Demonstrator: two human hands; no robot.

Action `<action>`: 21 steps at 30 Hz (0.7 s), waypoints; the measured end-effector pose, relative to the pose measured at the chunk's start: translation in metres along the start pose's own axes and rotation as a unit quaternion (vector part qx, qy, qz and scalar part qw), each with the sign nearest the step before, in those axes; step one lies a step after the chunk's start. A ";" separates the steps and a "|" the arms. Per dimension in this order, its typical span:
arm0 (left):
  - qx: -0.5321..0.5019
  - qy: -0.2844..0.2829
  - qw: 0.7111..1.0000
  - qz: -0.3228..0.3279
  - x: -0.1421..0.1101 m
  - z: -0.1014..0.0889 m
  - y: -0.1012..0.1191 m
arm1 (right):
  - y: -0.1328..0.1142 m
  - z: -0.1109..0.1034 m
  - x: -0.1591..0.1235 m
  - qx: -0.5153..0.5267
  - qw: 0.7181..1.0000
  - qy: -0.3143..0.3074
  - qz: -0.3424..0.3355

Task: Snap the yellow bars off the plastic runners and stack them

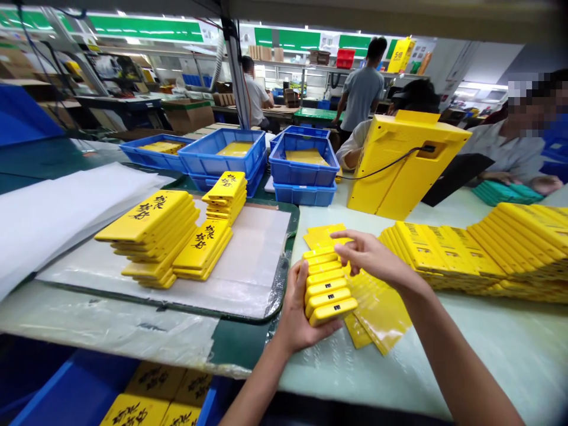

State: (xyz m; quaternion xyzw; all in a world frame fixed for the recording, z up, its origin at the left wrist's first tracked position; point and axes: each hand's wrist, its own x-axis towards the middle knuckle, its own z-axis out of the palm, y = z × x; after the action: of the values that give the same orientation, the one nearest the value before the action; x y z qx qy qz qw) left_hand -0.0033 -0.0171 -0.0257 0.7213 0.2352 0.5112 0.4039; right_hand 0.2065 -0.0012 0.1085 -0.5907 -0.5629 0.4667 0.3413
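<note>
- Fingers of the left hand (295, 322) are wrapped around a held stack (329, 291) of yellow cases, the thumb along its left side and the palm beneath its near end.
- Fingers of the right hand (375, 255) are loose and grip nothing, reaching over the far end of the held stack; whether a fingertip touches it, I cannot tell.
- Tilted above the tabletop (479, 349), the held stack shows small dark openings on its three nearest cases.
- Glossy yellow sheets (385, 316) lie just right of the held stack, partly hidden behind it.
- Left of the held stack, piles of lettered yellow cases (164, 222) stand on a pale-covered mat (260, 263).
- Right of the held stack, past the sheets, rows of yellow blocks (448, 248) lie packed together.
- Beyond the held stack are blue bins (304, 170) and a large yellow box (375, 145).
</note>
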 end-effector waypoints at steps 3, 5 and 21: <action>0.017 0.005 1.000 0.017 0.002 -0.001 0.000 | 0.008 0.011 0.004 0.018 0.996 -0.071 -0.058; 0.029 0.007 0.999 0.022 0.003 -0.002 0.000 | 0.010 0.018 0.008 0.021 0.996 -0.048 -0.077; 0.034 0.018 0.997 -0.073 -0.002 -0.002 -0.014 | 0.108 0.025 -0.072 -0.274 0.900 0.285 0.185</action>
State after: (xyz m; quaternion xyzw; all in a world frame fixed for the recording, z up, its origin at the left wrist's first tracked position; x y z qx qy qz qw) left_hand -0.0048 -0.0105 -0.0381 0.7061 0.3119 0.4846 0.4115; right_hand 0.2253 -0.0896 0.0123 -0.8622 -0.4274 0.1606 0.2194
